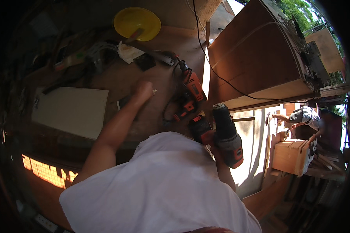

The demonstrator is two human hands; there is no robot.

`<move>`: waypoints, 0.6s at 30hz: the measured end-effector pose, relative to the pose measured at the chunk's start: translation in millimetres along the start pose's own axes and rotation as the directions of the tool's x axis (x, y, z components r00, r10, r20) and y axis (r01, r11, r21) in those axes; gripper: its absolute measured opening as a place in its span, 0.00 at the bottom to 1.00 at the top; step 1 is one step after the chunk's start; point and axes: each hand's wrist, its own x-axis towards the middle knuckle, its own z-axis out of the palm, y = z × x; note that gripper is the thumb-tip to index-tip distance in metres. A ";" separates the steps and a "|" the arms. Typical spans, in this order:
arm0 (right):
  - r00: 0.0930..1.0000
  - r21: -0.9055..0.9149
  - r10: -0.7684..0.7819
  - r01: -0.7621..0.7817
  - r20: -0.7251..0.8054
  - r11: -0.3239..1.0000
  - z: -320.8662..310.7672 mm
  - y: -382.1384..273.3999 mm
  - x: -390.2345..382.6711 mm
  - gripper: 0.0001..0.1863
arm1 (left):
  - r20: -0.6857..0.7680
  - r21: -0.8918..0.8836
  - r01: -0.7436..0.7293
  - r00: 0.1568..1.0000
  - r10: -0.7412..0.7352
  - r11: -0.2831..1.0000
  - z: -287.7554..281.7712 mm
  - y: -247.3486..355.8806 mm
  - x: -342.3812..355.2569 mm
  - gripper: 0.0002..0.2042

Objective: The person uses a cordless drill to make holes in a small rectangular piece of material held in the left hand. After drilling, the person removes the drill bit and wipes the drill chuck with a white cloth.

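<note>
Cordless drill: black body, orange-red trim, held upright.

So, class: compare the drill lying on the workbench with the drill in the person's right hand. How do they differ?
The drill on the workbench lies flat, untouched, with a black cord looping beside it; the held drill is raised off the bench in the right hand. The held drill looks larger, being nearer the camera. Both are orange and black.

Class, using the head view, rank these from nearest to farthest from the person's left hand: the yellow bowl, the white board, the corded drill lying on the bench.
From the left hand:
1. Corded drill, just to its right.
2. White board, to its left.
3. Yellow bowl, at the bench's far end.
</note>
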 end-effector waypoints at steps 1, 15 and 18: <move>1.000 0.021 0.002 -0.002 -0.010 1.000 1.0 0.6 -1.7 0.06 | 0.008 0.001 -0.026 1.000 0.026 1.000 2.9 -3.3 1.8 0.16; 0.996 0.195 0.041 -0.026 -0.073 0.980 1.6 -2.0 -18.0 0.07 | -0.074 0.075 -0.068 0.995 0.074 0.995 1.1 -12.1 -64.4 0.42; 0.996 0.203 0.038 -0.021 -0.079 0.979 1.8 -2.9 -19.9 0.08 | 0.032 0.087 -0.083 0.996 0.081 0.993 -9.5 -12.9 -65.1 0.46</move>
